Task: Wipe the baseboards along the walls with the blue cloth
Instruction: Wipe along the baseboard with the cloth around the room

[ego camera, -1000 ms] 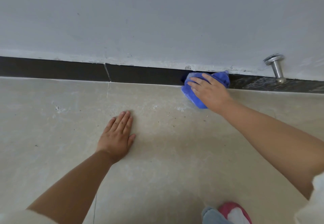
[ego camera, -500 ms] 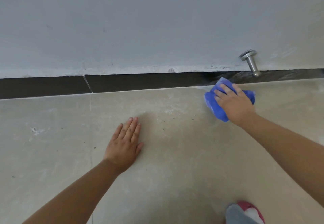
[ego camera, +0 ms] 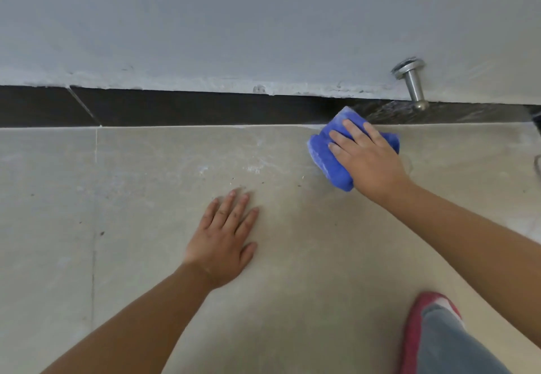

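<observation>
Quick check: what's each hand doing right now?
Left hand: open, flat on the floor, holding nothing.
Right hand: fingers straight, pressing the cloth against the baseboard.

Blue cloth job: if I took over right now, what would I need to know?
Right hand: presses the blue cloth with straight fingers on top; the cloth's far edge meets the dark baseboard, the rest lies on the floor.
Left hand: flat on the floor, holding nothing, propping you up.
Nearby: a metal door stop sticks out of the wall just right of the cloth.
Done: the baseboard right of the cloth looks streaky and shiny, maybe wet from wiping.
Left: the stretch to the left looks dull, probably not wiped yet. Specks lie on the floor near it.
</observation>
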The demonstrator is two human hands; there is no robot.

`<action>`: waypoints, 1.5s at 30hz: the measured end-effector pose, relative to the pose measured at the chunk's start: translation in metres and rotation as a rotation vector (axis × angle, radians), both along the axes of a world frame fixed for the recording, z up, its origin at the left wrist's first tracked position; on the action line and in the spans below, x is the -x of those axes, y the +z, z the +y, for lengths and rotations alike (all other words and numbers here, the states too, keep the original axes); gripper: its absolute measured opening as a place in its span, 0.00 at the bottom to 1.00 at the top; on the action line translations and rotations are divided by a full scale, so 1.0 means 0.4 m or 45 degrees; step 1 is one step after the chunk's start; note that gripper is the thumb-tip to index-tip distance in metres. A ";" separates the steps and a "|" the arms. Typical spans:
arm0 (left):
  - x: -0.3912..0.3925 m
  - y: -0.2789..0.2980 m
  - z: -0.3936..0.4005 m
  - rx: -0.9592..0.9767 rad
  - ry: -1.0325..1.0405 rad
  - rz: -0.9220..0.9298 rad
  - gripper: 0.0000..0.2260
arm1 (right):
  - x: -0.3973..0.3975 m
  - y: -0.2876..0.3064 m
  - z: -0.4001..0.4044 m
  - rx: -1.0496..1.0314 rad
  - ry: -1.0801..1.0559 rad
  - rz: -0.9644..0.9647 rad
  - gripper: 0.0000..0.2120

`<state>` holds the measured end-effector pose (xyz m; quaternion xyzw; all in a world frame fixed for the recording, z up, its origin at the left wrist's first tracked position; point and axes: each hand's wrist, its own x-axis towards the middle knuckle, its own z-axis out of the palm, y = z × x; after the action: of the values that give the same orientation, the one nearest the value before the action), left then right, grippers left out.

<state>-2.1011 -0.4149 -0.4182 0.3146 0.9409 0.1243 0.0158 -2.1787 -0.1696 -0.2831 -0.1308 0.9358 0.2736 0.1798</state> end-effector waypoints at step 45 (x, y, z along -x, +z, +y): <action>0.061 0.137 0.309 0.466 0.490 -0.378 0.22 | 0.139 -0.070 0.072 0.148 0.844 0.279 0.15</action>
<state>-2.1254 -0.2913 -0.3635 0.1009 0.9774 -0.0019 0.1856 -2.2345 -0.1407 -0.3113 -0.4071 0.8704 0.2756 -0.0281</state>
